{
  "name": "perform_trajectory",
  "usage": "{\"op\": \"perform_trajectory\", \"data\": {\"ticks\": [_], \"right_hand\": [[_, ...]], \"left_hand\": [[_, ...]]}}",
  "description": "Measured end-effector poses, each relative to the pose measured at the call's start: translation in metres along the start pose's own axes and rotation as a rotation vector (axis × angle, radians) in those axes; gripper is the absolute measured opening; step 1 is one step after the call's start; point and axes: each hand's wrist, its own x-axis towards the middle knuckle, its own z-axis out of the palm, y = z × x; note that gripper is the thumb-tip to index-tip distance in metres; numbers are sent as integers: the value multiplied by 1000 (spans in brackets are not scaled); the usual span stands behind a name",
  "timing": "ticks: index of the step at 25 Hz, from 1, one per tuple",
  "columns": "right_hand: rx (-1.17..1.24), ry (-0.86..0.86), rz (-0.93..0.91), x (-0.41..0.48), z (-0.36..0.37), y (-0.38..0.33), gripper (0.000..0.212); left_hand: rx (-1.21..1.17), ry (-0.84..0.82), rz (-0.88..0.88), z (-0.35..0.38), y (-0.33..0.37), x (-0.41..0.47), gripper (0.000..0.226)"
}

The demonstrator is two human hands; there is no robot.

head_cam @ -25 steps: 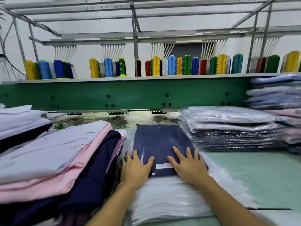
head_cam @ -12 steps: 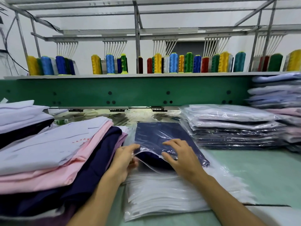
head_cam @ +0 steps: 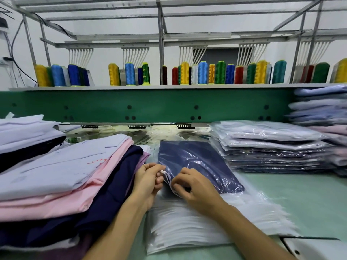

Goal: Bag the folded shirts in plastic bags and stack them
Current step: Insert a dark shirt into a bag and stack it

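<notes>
A second ago my palms lay flat on the navy shirt (head_cam: pixel 197 160), centre frame, inside its plastic bag (head_cam: pixel 231 196). Now both hands have drawn back to the bag's near mouth. My left hand (head_cam: pixel 148 181) pinches the bag at a small white tab (head_cam: pixel 162 172) on its edge, and my right hand (head_cam: pixel 195 186) curls its fingertips onto the film beside it. I judge sealing has begun, and the bagged stack (head_cam: pixel 272 147) at right comes next.

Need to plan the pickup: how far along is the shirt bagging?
Done: a stack of bagged shirts sits on the right. In hand: the left grip and right grip pinch the mouth of the bag holding a navy shirt. Left: the pile of unbagged shirts on the left.
</notes>
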Motion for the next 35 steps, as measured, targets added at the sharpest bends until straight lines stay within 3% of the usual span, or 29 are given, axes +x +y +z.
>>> {"op": "perform_trajectory", "data": {"ticks": [8, 17, 21, 28, 35], "right_hand": [[-11, 247, 7, 12, 11, -23, 15], [-161, 351, -19, 11, 14, -25, 13], [-244, 349, 3, 12, 13, -20, 14], [-201, 296, 61, 2, -2, -2, 14], [-249, 251, 70, -8, -25, 18, 12]], "left_hand": [[15, -36, 50, -1, -2, -1, 21], [-13, -43, 44, 6, -1, -7, 19], [-157, -36, 1, 9, 3, -8, 40], [-425, 20, -11, 10, 3, -1, 31], [-547, 53, 13, 11, 7, -1, 28]]}}
